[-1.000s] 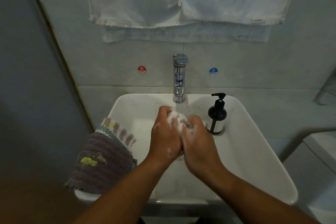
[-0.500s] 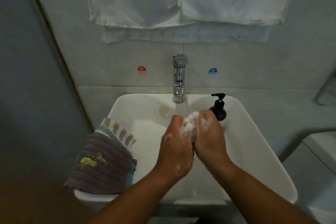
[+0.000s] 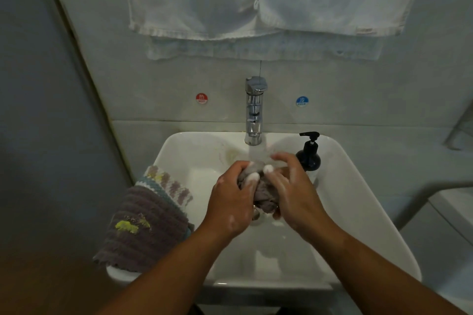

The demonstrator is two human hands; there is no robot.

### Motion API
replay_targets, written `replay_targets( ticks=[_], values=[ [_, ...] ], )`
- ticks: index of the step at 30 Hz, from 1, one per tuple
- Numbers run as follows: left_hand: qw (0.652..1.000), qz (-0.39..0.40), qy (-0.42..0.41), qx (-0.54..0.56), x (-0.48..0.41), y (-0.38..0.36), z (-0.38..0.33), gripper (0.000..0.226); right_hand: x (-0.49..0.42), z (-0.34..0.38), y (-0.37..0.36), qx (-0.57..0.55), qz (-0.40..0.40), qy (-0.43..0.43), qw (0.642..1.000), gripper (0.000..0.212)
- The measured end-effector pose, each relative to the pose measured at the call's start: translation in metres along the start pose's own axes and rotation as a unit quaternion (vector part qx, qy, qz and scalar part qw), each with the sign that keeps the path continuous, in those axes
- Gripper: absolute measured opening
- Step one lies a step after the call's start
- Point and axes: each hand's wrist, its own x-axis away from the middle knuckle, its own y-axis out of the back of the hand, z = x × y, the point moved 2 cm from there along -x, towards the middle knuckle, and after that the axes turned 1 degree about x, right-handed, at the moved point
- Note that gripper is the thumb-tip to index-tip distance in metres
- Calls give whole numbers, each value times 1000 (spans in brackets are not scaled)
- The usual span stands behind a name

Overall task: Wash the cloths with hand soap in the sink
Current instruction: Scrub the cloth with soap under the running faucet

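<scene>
A: Nearest us, at the centre of the frame, where is the cloth?

B: Bunched between our 2 hands over the sink [image 3: 363,215] bowl. Our left hand [image 3: 230,202] curls its fingers [image 3: 239,167] round the grey cloth [image 3: 263,195] from the left, and our right hand [image 3: 294,197] wraps it from the right. Both are holding it, with foam on the skin.

A: How will it handle?

B: We judge it soft, limp and heavy with water, and slick from the lather. It's best gripped as a wad, with a fistful at each end, so that it can't slide out.

A: And at the lower left?

B: 1 ribbed cloth [image 3: 143,227] lies folded on the rim, on top of a striped cloth [image 3: 170,184]. Both look dry and light, easy to lift by a folded edge.

A: Farther back?

B: The soap bottle [image 3: 308,158] is just behind our right hand, and the tap [image 3: 253,110] is above it. Water seems to be running, though faintly. At the top of the frame hang white towels [image 3: 256,2].
</scene>
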Motion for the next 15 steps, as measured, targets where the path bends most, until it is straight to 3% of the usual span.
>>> replay_targets(
  ticks=[2, 5, 9, 15],
  values=[
    [1000, 1, -1, 14, 0, 0, -5, 15, -4, 2, -1, 7, 21, 24, 999, 25],
    [997, -19, 13, 74, 10, -6, -13, 22, -8, 7, -1, 31, -56, 57, 996, 11],
    [997, -19, 7, 71, 20, -21, -14, 22, -10, 14, -4, 1, -127, 24, 992, 14],
    [995, -93, 28, -3, 2, -9, -12, 8, 17, 21, -25, 46, -77, 83, 992, 5]
  ],
)
